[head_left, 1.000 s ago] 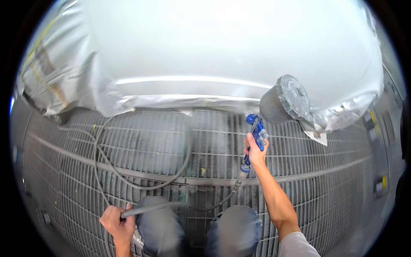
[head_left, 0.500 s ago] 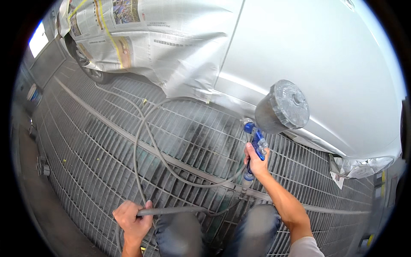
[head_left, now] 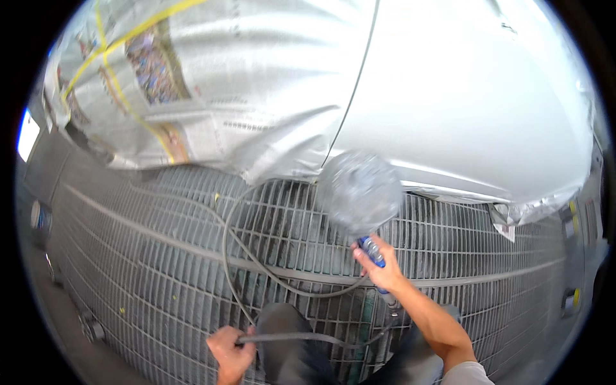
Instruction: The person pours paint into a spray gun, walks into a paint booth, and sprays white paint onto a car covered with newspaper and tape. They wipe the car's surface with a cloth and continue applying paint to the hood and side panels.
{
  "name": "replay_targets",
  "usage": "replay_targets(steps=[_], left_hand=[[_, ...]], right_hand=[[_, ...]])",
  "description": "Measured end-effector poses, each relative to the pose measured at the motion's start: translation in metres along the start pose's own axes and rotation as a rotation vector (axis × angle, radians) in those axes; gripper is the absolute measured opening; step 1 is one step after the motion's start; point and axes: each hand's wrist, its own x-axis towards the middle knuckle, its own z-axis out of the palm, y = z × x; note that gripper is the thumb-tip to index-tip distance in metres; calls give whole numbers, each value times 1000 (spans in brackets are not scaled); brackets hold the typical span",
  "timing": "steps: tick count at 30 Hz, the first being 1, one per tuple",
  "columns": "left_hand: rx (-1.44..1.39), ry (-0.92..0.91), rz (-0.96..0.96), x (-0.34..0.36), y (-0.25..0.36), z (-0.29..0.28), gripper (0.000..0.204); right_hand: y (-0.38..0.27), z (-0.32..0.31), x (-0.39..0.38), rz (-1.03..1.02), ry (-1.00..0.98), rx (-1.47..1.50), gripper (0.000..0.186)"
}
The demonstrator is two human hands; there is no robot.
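My right hand (head_left: 380, 263) is wrapped round the blue handle of a paint spray gun (head_left: 371, 251). The gun's round grey cup (head_left: 360, 192), blurred by motion, hides the gun's front end and overlaps the lower edge of a white car panel (head_left: 462, 96). Low and to the left, my left hand (head_left: 231, 350) is closed on a grey air hose (head_left: 301, 336). From that grip the hose runs across my knees towards the bottom of the gun, and another stretch loops over the floor.
Newspaper sheets (head_left: 256, 83) with yellow tape cover the car's left part. Crumpled masking (head_left: 513, 215) hangs at its lower right. Underfoot is a metal floor grating (head_left: 173, 256). A white bucket (head_left: 42, 217) stands at the far left, and a small metal object (head_left: 92, 326) lies lower left.
The view has tilted up and shifted. The spray gun has swung so its cup is further left and lower in view. Both hands keep their holds; the left hand appears lower and further right.
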Motion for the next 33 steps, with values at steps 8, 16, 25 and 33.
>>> replay_targets(steps=[8, 16, 25, 33], left_hand=[[61, 57, -139, 1, -53, -42, 28], [-148, 219, -257, 1, -68, -67, 39], [42, 91, -13, 5, -29, -63, 35], [-80, 280, -209, 13, -69, -97, 37]], right_hand=[[-33, 9, -59, 165, 326, 492, 31], [-18, 13, -50, 126, 562, 615, 23], [1, 51, -22, 185, 277, 520, 39], [-20, 7, -69, 129, 975, 468, 59]])
